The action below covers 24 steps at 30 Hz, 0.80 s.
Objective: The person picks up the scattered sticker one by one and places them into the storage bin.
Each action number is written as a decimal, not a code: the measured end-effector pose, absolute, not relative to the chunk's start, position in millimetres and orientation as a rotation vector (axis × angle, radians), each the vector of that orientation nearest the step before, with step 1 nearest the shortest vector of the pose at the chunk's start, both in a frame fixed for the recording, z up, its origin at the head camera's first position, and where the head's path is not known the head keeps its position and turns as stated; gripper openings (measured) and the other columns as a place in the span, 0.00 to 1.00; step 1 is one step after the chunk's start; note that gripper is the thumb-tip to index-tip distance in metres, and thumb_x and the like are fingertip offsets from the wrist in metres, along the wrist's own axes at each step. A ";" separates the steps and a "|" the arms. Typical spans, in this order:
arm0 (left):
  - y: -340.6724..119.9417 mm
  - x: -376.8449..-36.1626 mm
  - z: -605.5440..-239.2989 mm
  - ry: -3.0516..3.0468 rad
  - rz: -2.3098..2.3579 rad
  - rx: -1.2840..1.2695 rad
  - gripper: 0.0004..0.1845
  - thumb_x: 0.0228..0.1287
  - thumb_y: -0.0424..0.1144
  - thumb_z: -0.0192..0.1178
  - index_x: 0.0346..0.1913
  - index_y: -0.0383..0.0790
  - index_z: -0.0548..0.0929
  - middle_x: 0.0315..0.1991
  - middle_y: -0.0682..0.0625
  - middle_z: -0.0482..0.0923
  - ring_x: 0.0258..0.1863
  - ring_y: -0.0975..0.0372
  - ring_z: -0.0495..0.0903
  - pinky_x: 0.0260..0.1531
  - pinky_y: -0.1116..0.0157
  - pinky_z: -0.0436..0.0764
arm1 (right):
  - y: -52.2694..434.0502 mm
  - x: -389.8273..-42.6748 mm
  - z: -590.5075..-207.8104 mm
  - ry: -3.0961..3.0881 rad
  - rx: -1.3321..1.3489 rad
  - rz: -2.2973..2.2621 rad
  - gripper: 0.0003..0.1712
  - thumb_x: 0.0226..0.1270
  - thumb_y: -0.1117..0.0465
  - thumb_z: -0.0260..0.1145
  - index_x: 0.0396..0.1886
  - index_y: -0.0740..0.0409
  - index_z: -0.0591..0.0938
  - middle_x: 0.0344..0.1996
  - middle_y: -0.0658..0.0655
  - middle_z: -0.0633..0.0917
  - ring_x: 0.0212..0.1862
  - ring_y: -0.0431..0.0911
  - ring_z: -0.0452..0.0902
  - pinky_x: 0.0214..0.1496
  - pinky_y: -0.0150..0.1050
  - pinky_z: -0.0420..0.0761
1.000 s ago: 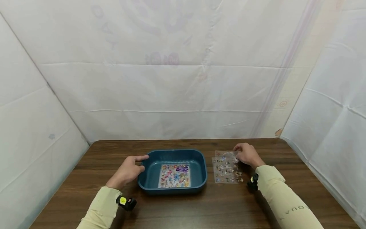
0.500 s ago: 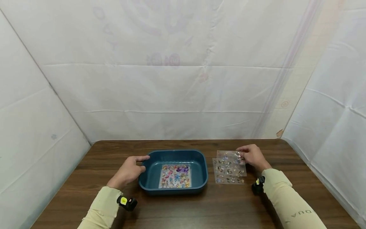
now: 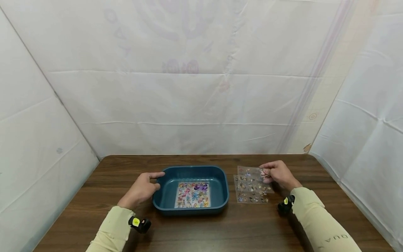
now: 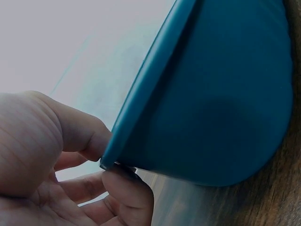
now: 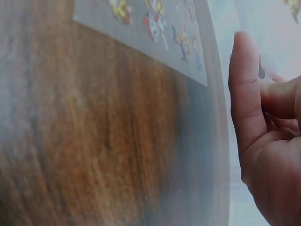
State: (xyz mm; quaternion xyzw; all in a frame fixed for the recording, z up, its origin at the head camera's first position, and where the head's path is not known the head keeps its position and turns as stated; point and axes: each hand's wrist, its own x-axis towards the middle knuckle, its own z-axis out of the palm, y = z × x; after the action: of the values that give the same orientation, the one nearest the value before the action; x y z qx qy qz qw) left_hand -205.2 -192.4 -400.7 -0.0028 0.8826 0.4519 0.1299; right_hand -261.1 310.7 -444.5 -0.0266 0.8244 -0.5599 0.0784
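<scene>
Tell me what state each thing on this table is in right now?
Blue tray: upright on the table, left rim gripped.
Sticker sheet in tray: lying flat on the bottom.
Clear sticker sheets: on the table, overlapping, one pinched at its edge.
Left hand: gripping the tray rim.
Right hand: pinching a clear sheet.

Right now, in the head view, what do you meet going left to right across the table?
Left hand → blue tray holding a sticker sheet → clear sticker sheets on the table → right hand.
</scene>
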 end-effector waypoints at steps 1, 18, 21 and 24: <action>-192.6 -205.1 -400.6 2.565 1.313 -0.008 0.27 0.74 0.28 0.51 0.75 0.38 0.74 0.16 0.51 0.63 0.10 0.63 0.60 0.18 0.65 0.69 | 310.5 -260.9 -444.0 2.465 -0.087 -1.673 0.20 0.76 0.76 0.53 0.63 0.86 0.75 0.34 0.59 0.88 0.33 0.39 0.85 0.36 0.37 0.89; -193.1 -204.1 -400.3 2.568 1.327 0.002 0.27 0.73 0.27 0.51 0.74 0.36 0.73 0.25 0.47 0.71 0.11 0.63 0.60 0.19 0.65 0.70 | 303.3 -258.7 -431.3 2.413 -0.092 -1.714 0.21 0.79 0.74 0.52 0.64 0.82 0.75 0.33 0.55 0.85 0.34 0.40 0.80 0.38 0.38 0.89; -192.6 -204.6 -400.5 2.561 1.326 -0.006 0.27 0.74 0.27 0.51 0.75 0.37 0.73 0.19 0.49 0.67 0.10 0.63 0.60 0.18 0.65 0.70 | 300.5 -257.4 -427.9 2.407 -0.097 -1.725 0.21 0.79 0.74 0.52 0.64 0.82 0.75 0.33 0.55 0.86 0.34 0.40 0.82 0.38 0.38 0.89; -192.0 -205.2 -400.8 2.559 1.324 -0.007 0.27 0.74 0.28 0.51 0.75 0.37 0.73 0.15 0.52 0.63 0.10 0.63 0.59 0.18 0.65 0.69 | 297.0 -256.3 -424.3 2.396 -0.091 -1.740 0.21 0.79 0.73 0.53 0.64 0.82 0.75 0.33 0.54 0.86 0.34 0.39 0.82 0.39 0.38 0.89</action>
State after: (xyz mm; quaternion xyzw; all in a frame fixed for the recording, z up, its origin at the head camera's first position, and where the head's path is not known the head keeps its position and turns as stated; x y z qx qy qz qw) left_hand -205.2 -192.0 -400.8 -0.0023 0.8806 0.4557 0.1298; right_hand -256.3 297.0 -424.3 -0.0307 0.8055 -0.5850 0.0893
